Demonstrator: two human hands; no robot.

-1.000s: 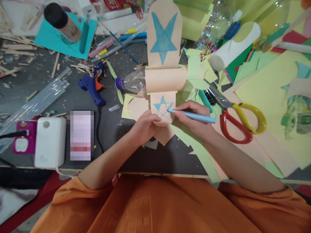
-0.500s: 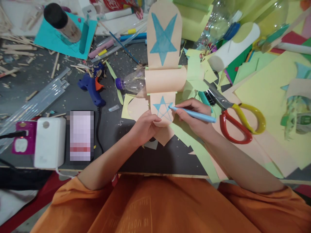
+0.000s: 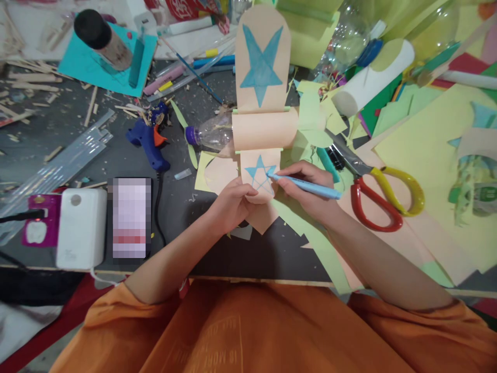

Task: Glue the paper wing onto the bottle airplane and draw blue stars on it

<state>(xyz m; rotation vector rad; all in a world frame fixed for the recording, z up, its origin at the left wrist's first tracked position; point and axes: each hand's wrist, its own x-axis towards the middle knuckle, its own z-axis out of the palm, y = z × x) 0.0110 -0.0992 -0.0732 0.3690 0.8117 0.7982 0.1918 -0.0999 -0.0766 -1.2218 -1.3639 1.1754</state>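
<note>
At the near edge of a littered grey bench [image 3: 58,140], a person in an orange shirt colours a small blue star [image 3: 259,176] on a peach paper flap [image 3: 257,178]. Their left hand [image 3: 232,203] is closed on the flap's lower edge, thumb on top, pinning it flat. Their right hand [image 3: 306,190] grips a light-blue pen [image 3: 306,186], its tip touching the star's right point.

That flap hangs from a clear plastic bottle [image 3: 212,133] lying on its side, purple cap to the left, its body wrapped in a peach paper band [image 3: 264,129]. Whether anything is inside the bottle cannot be told. A taller rounded flap [image 3: 263,57] beyond the band carries a larger, filled-in blue star.

Just right of the pen hand, red-and-yellow scissors [image 3: 378,194] lie on overlapping sheets of yellow, green and peach paper that bury the bench's right half. A white paper roll [image 3: 373,77] rests above them. On the left, a blue glue gun [image 3: 147,140] sits near the bottle cap among clear glue sticks [image 3: 58,166] and wood splinters. A white charger [image 3: 81,228] and a phone [image 3: 131,217] sit at the front-left edge. Bare bench shows only in the strip between the forearms and around the glue gun.
</note>
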